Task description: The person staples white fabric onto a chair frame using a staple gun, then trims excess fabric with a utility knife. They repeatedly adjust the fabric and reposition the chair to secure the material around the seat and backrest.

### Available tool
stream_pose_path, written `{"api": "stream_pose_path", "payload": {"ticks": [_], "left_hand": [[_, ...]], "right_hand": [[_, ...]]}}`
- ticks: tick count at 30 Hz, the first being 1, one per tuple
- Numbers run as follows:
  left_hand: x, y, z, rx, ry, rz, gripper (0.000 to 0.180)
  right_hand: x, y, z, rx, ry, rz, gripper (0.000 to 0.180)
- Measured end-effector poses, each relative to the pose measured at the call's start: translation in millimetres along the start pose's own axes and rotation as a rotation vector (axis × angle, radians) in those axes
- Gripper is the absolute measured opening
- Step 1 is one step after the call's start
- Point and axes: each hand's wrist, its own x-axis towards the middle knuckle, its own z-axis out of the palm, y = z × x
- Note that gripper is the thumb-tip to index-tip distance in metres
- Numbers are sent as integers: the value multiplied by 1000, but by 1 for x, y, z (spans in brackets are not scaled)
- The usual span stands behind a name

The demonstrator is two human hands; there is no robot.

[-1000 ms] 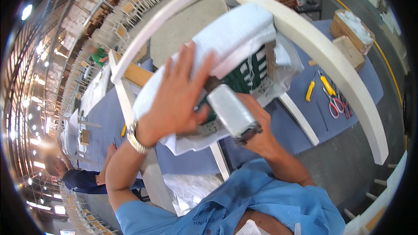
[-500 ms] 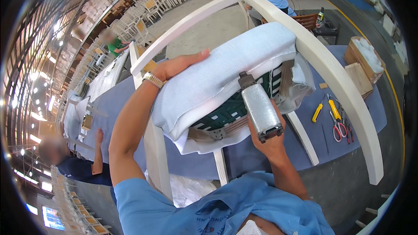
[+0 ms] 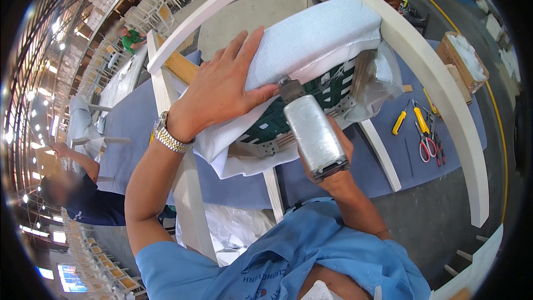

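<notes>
A white chair frame point(image 3: 463, 111) lies tipped on the blue-covered table, the underside of its seat facing me. Pale blue-white fabric point(image 3: 316, 30) wraps the padded seat, and its edge is folded over toward dark green webbing point(image 3: 269, 125). My left hand point(image 3: 216, 91), with a watch at the wrist, lies spread over the fabric; its thumb presses the folded edge. In my right hand point(image 3: 340, 141) is a silver staple gun point(image 3: 313, 130), gripped from below. Its nose meets the fabric edge right beside my left thumb. Most of the right fingers are hidden behind the tool.
Yellow-handled pliers point(image 3: 419, 119), a yellow-handled tool point(image 3: 400, 122) and red-handled scissors point(image 3: 426, 149) lie on the table point(image 3: 383, 180) to the right. Behind them stands a cardboard box point(image 3: 461, 61) with white stuffing. A co-worker point(image 3: 91, 197) works at the left; others are farther off.
My left hand has come down from the far side of the seat to its near folded edge. The staple gun has shifted left, closer to that hand. The chair sits higher in view.
</notes>
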Motion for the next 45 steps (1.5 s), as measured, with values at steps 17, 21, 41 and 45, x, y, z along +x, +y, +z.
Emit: {"api": "stream_pose_path", "payload": {"ticks": [17,21,41,45], "left_hand": [[-2,5,10,49,90,2,103],[-7,8,8,113,72,22,107],[17,-74,1,-582,-269,-51,84],[-6,-45,-5,-335,-105,27,95]], "right_hand": [[-3,-12,14,83,-61,116,51],[-2,-24,16,133,-141,212,51],[10,-9,1,4,48,144,41],[3,1,5,19,11,167,52]]}}
